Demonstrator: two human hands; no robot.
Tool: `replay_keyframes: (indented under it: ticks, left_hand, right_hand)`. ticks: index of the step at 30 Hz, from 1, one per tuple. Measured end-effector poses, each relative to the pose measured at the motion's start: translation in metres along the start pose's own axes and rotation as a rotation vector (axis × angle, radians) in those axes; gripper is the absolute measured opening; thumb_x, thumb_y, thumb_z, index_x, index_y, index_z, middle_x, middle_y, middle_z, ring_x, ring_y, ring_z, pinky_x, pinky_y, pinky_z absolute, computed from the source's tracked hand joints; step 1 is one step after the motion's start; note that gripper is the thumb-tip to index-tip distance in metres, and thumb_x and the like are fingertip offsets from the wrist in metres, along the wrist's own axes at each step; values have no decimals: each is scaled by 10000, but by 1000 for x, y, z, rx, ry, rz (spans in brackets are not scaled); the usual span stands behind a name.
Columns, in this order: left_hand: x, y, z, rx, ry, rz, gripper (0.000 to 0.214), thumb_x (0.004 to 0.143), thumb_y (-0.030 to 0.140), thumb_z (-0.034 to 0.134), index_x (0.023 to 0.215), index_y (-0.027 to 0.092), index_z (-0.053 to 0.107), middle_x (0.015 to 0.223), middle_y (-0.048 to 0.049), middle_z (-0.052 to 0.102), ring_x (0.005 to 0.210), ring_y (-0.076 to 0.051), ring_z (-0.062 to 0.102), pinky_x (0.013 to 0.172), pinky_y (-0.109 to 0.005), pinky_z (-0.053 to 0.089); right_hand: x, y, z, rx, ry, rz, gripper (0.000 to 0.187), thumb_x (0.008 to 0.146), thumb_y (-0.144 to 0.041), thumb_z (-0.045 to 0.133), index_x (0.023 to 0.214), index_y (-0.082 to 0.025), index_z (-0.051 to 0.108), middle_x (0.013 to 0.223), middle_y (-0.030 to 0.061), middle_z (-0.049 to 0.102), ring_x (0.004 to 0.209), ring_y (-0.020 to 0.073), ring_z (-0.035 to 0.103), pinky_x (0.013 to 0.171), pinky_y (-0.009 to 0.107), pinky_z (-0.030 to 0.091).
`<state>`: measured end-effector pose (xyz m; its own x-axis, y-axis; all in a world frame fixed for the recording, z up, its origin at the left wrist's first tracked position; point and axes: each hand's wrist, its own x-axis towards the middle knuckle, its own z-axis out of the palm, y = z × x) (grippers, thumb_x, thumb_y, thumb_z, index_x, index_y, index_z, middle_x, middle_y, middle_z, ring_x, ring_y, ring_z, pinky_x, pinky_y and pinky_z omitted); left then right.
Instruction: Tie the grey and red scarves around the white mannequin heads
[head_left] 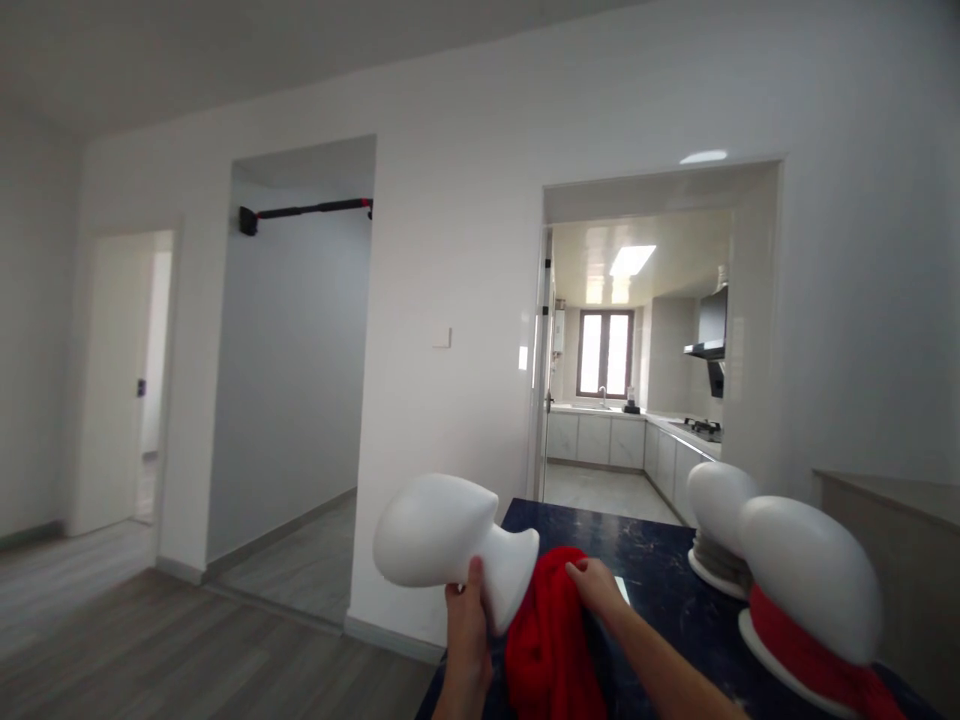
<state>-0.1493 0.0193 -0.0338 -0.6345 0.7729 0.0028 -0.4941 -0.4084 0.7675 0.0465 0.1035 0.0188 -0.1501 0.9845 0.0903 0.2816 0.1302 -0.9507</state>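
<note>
My left hand grips the neck of a white foam mannequin head that lies tilted on its side, above the left edge of a dark marbled table. My right hand pinches a red scarf bunched just under the head's base. To the right, a second white foam head wears a red scarf round its neck. Behind it stands a third white head with a grey scarf.
A white wall stands ahead with an open doorway into a kitchen with counters and a window. A hallway opening with a black bar lies to the left. A beige counter is at the right. Grey wood floor spreads left.
</note>
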Motion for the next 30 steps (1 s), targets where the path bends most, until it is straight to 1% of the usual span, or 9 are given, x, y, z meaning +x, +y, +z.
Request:
replay_keyframes:
  ticks: [3,6,9,13,15,17,22,26,30]
  left_hand:
    - [-4,-10,4,77,-191,-97,506,917,495,757,1295,189,618,1403,-190,723,1253,-297,724,1166,-451,532]
    - [-18,-21,9,165,-436,-138,555,880,617,753,1217,180,705,1301,-197,771,1225,-330,737,1129,-461,555]
    - [-32,-31,15,361,-543,-35,640,788,688,805,1156,168,751,1263,-212,779,1236,-385,720,1129,-507,544]
    - [-44,-47,26,389,-658,6,733,652,599,929,1220,194,703,1321,-214,752,1279,-430,687,1143,-551,528]
    - [-46,-51,32,453,-575,38,741,531,499,1004,1145,218,699,1287,-202,760,1305,-452,661,1175,-571,502]
    - [-44,-44,40,519,-439,112,752,450,396,1037,1100,250,689,1258,-175,764,1345,-456,626,1217,-574,463]
    - [-3,20,56,631,-334,409,675,523,349,990,1117,216,697,1143,-167,792,1291,-452,656,1162,-543,510]
    - [58,55,51,844,-182,502,544,555,327,937,1038,215,714,1062,-151,824,1124,-444,735,935,-480,606]
    - [106,35,38,1015,-127,441,630,596,405,927,1126,183,670,1185,-199,799,1142,-438,737,923,-469,595]
  right_hand:
    - [-35,29,5,187,-18,-1,651,925,-730,508,1156,-166,736,1195,130,789,1162,291,734,955,369,580]
    - [-70,52,-6,498,-119,108,908,886,-906,363,1477,-249,571,1294,116,771,1078,295,771,802,385,624]
    - [-93,77,-24,632,-108,143,969,851,-924,441,1591,-299,422,1387,120,732,1100,328,766,787,427,637]
    - [-97,113,-26,339,137,-143,867,870,-806,565,1504,-216,529,1479,170,663,1347,376,643,1125,485,536]
    - [-94,122,-16,75,210,-311,762,881,-681,625,1465,-192,584,1536,189,610,1472,380,537,1242,471,429]
    - [-96,123,-5,-115,167,-396,782,865,-546,669,1547,-193,522,1637,185,506,1557,370,436,1273,472,390]
    - [-108,107,1,-360,38,-299,986,802,-286,683,1698,-205,279,1777,193,249,1597,377,367,1240,491,423]
    - [-106,111,6,-503,-33,-250,991,689,-239,753,1630,-300,451,1752,152,337,1532,470,444,1134,570,512]
    - [-97,126,27,-542,-22,-241,927,626,-230,788,1532,-276,596,1687,187,448,1423,533,545,1027,621,568]
